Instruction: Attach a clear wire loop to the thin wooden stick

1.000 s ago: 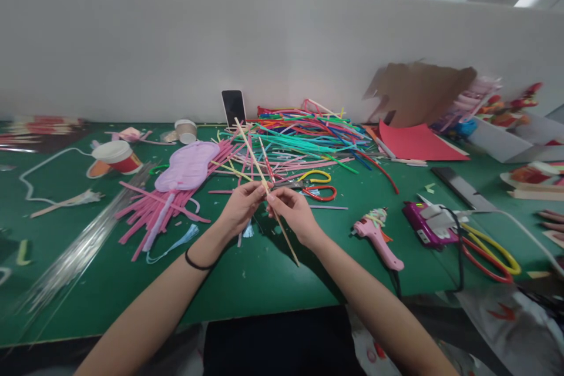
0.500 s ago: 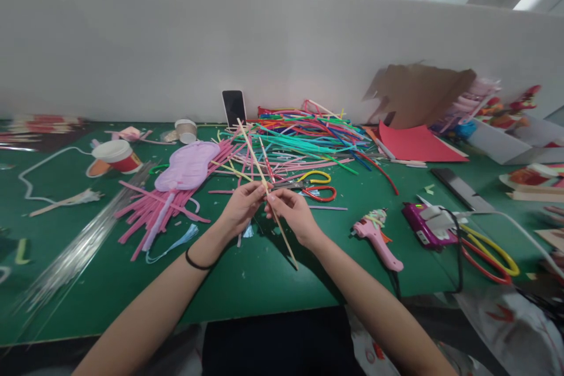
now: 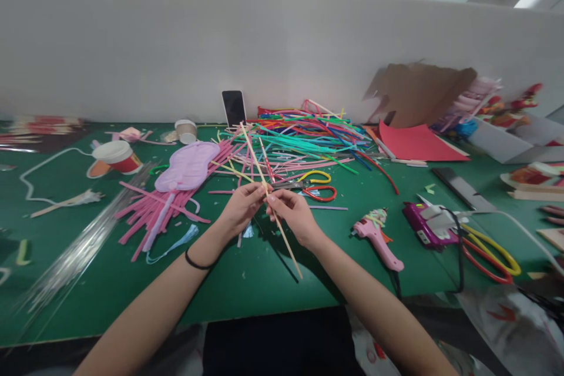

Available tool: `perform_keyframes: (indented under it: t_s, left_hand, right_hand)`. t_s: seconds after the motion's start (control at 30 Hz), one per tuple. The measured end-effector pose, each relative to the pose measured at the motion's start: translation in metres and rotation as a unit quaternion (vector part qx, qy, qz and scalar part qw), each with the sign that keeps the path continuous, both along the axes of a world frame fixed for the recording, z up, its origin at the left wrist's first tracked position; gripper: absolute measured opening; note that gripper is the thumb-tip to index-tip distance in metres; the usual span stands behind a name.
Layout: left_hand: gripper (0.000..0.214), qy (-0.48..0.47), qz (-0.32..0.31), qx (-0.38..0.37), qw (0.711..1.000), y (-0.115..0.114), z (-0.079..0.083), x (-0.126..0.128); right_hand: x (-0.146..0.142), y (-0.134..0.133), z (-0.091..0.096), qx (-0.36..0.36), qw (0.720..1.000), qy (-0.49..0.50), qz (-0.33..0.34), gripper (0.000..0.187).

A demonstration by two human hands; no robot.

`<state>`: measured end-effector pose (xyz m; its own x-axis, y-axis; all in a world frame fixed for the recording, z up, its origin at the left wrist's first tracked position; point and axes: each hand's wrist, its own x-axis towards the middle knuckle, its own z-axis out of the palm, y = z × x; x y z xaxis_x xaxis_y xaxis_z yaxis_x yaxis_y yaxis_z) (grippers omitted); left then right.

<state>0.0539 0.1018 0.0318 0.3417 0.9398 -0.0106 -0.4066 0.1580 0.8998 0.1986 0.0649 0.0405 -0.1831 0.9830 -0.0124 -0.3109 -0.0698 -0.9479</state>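
Both hands meet over the green table, pinching a long thin wooden stick that slants from upper left to lower right. My left hand is closed on its middle, and a black band circles that wrist. My right hand pinches the stick just beside the left fingers. A pink-red strand rises from the same pinch. Behind the hands lies a heap of coloured pipe cleaners and a pile of pink strips.
Scissors with red and yellow handles lie behind my right hand. A pink glue gun and a purple one sit at right. A phone leans on the white partition. Paper cup, pink mask and wires lie left.
The stick has slid slightly down through my fingers, its lower tip now nearer the table's front edge. Both hands stay in place.
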Motion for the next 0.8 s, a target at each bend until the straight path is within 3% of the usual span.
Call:
perform_keyframes:
  t_s: [0.67, 0.8]
  left_hand:
    - [0.037, 0.012, -0.002, 0.007, 1.0, -0.0009, 0.001, -0.0007]
    - [0.033, 0.009, 0.001, 0.012, 1.0, -0.0004, 0.0042, -0.0038]
  right_hand:
    - [0.0, -0.0004, -0.0042, 0.008, 1.0, -0.015, 0.002, 0.041]
    - [0.0034, 0.0024, -0.0073, 0.039, 0.998, -0.039, -0.037, 0.034]
